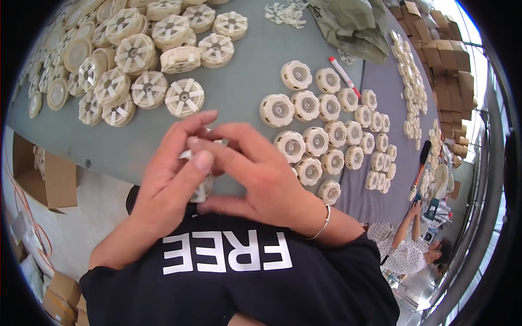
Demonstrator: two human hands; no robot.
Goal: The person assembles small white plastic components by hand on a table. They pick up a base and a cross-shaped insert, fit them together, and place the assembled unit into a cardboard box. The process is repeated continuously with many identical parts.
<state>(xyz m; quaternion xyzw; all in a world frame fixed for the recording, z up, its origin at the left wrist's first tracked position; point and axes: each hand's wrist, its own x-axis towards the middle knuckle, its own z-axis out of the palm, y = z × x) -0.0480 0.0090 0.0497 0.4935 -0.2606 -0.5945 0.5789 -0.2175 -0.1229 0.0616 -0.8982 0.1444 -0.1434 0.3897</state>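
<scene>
Both hands meet just over the near table edge, around a whitish plastic part (pixel 202 191) mostly covered by fingers. My left hand (pixel 163 182) grips it, the thumb laid along its upper side. My right hand (pixel 266 176) curls over from the other side, its fingertips pinched on the part near the left thumb. Beyond the left hand lies a cream round housing (pixel 185 98) with white radial strips. To the right of my hands, cream ring-shaped housings (pixel 289 145) with clear round centres sit in loose rows.
Many spoked housings (pixel 136 53) pile at the far left. A red-and-white marker (pixel 345 77), small white pieces (pixel 285 13) and an olive bag (pixel 350 24) lie farther back. An open carton (pixel 60 182) stands below left. Another person (pixel 410 250) works at right, near stacked boxes (pixel 448 65).
</scene>
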